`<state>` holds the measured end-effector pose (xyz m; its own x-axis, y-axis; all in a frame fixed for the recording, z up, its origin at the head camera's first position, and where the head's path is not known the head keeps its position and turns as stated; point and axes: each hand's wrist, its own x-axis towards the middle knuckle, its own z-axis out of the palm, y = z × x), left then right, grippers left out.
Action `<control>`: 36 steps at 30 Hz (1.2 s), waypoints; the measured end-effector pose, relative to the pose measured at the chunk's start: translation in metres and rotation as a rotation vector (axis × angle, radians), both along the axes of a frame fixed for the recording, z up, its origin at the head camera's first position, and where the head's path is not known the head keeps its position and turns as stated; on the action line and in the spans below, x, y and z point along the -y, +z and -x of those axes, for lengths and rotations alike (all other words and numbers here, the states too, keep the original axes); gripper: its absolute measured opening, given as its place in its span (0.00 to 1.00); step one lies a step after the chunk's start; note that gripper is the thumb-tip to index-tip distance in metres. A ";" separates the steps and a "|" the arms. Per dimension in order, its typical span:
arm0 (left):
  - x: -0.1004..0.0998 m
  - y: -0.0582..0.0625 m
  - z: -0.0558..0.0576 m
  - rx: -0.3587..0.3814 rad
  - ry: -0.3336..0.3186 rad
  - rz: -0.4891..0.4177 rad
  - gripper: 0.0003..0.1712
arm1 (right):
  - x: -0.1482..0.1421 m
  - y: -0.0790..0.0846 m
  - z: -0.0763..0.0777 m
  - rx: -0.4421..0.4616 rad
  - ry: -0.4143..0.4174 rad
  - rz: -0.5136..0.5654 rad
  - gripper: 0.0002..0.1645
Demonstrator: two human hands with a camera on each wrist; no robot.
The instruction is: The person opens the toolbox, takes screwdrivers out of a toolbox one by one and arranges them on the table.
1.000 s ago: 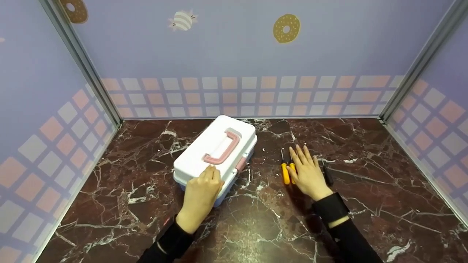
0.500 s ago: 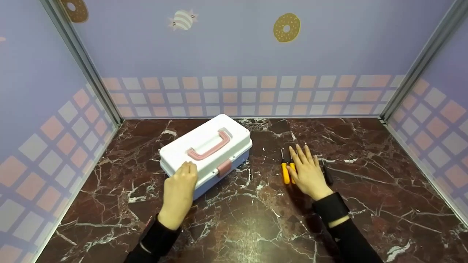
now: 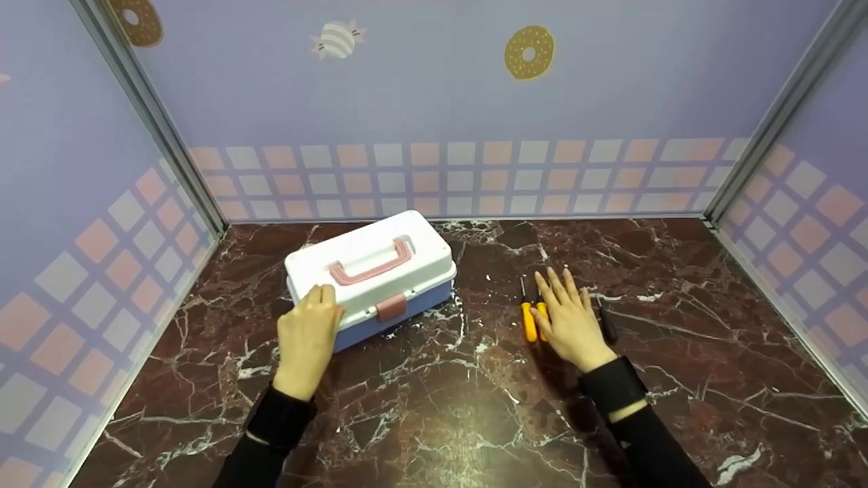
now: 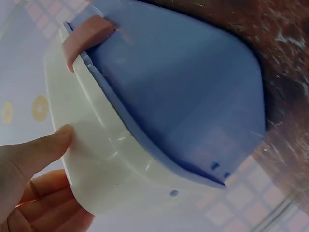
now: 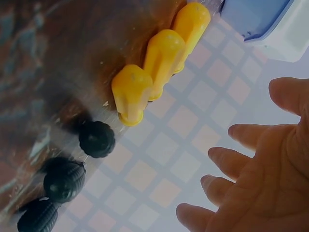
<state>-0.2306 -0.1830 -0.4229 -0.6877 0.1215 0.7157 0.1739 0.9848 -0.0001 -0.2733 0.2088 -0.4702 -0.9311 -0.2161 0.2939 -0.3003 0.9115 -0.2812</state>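
A toolbox (image 3: 369, 261) with a white lid, blue base, pink handle (image 3: 373, 264) and pink latch (image 3: 391, 308) stands closed on the left of the table. My left hand (image 3: 306, 335) grips the lid's near-left corner. In the left wrist view its thumb (image 4: 63, 137) presses one face of the white lid (image 4: 91, 140), with the fingers curled at the other side. My right hand (image 3: 573, 325) is spread flat above several screwdrivers. Three yellow handles (image 5: 164, 55) and three black handles (image 5: 96, 138) show in the right wrist view, apart from the palm. The hand partly covers them in the head view.
The table (image 3: 461, 407) has a dark red marble top. A patterned back wall (image 3: 434, 102) and two side walls (image 3: 814, 224) close it in. The toolbox's far corner lies close to the back wall.
My left hand has moved left and slightly back, turning the toolbox so that its latch side faces more toward me. My right hand has stayed in place over the screwdrivers.
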 end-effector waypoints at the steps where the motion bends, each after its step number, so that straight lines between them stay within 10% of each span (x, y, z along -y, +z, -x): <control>1: 0.002 0.000 0.002 0.004 0.000 -0.012 0.23 | 0.000 0.000 0.000 0.002 0.000 0.000 0.37; 36: 0.057 0.007 0.093 0.182 -0.003 -0.246 0.20 | -0.002 0.000 0.000 0.011 -0.012 -0.006 0.37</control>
<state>-0.3238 -0.2396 -0.4161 -0.8071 -0.0381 0.5891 0.1524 0.9507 0.2702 -0.2734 0.2106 -0.4706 -0.9369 -0.2066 0.2821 -0.2862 0.9166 -0.2791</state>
